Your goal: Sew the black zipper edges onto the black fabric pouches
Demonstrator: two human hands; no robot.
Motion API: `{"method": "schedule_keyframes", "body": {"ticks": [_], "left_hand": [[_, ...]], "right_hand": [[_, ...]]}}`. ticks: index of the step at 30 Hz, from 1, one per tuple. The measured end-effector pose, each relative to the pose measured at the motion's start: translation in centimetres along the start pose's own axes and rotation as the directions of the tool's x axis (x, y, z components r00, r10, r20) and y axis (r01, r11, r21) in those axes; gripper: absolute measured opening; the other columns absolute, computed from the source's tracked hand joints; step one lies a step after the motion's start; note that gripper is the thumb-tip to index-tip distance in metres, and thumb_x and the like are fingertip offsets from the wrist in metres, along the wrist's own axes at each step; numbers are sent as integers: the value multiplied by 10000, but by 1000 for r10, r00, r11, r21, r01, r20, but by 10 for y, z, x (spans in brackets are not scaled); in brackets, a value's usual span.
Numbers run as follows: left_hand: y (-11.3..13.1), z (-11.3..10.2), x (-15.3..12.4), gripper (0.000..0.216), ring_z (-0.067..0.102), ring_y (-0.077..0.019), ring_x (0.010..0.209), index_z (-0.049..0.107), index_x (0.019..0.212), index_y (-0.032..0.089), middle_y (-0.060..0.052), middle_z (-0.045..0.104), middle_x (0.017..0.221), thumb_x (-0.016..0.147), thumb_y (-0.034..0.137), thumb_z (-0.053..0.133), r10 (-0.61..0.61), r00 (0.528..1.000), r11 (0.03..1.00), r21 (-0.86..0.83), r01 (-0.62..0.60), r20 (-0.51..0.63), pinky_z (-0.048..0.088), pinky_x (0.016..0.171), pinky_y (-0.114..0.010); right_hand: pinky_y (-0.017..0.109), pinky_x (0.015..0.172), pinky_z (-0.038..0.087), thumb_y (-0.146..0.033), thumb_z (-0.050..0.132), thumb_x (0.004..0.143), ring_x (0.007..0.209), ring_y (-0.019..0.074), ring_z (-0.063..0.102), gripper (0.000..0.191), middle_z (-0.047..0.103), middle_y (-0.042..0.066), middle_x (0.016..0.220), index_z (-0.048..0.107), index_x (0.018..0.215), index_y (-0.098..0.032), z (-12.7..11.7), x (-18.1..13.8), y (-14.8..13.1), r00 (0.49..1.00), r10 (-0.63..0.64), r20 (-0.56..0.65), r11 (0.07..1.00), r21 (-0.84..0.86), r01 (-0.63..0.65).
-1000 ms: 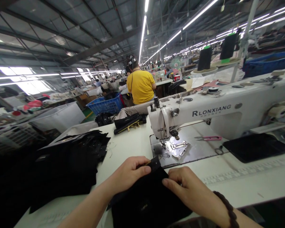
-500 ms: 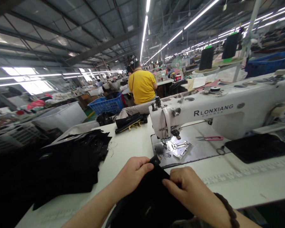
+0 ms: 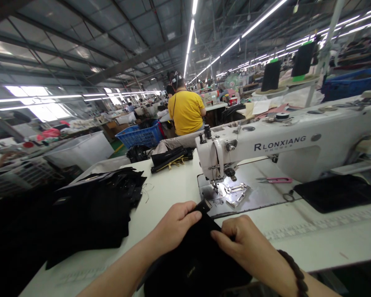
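Note:
A black fabric piece with a small gold-coloured mark hangs over the table's front edge between my hands. My left hand is closed on its upper corner, thumb on top, beside a short folded tab that sticks out. My right hand pinches the right edge of the same piece, fingers curled. Just beyond the tab stands the sewing machine, its needle area over the metal plate. The fabric lies in front of that plate, apart from the needle.
Black cut pieces are heaped at left. Behind lies a black bundle with gold zips. Pink thread snips rest on the plate, a black panel to the right. A person in a yellow shirt sits ahead, near a blue basket.
The view has shifted very slightly. Both hands keep their hold on the black fabric, and its lower part has shifted a little.

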State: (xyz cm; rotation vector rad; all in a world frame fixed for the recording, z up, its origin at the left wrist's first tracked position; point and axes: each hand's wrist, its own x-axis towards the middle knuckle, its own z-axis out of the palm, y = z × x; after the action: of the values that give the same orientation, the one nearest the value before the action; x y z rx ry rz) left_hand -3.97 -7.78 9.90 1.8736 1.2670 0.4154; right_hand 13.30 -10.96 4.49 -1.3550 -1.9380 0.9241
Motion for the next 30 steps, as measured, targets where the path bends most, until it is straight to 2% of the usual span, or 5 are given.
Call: {"method": "schedule_keyframes", "body": {"ticks": [13,18,23,26,30], "left_hand": [[-8,-1,7,261,438,-138,611,495,665,143,15,479,621,767,377,441,7,1000,1000,-15,-7,12,352,567,-235],[-8,-7,9,279,433,-132,600,503,663,140,19,472,611,772,387,435,7,998,1000,27,-9,59,355,557,-225],[-12,-18,15,279,418,-127,577,509,666,141,28,448,584,764,389,427,-20,997,994,107,11,79,346,552,-226],[-14,-21,21,267,390,-119,556,484,619,149,40,403,557,753,375,438,-11,995,989,149,-3,99,323,538,-221],[-15,-19,33,252,378,-119,546,470,576,155,46,383,533,739,347,462,-6,994,980,198,-15,105,297,520,-219]], "right_hand": [[242,383,144,-347,464,760,415,67,191,420,210,-58,429,235,444,-192,7,2,3,1000,26,-12,998,55,-26],[227,399,174,-404,440,795,446,70,223,422,228,-59,472,259,481,-189,-2,-4,6,987,21,159,969,241,-60],[205,462,317,-365,532,721,464,84,393,283,393,-51,485,430,543,-170,-11,-11,11,917,18,398,857,467,-220],[217,488,375,-324,563,685,482,109,484,206,489,-29,500,500,581,-158,-7,-13,15,909,59,412,810,513,-285],[201,438,361,-292,555,678,456,117,520,214,507,-30,452,459,529,-172,1,-12,18,925,132,356,823,480,-303]]}}
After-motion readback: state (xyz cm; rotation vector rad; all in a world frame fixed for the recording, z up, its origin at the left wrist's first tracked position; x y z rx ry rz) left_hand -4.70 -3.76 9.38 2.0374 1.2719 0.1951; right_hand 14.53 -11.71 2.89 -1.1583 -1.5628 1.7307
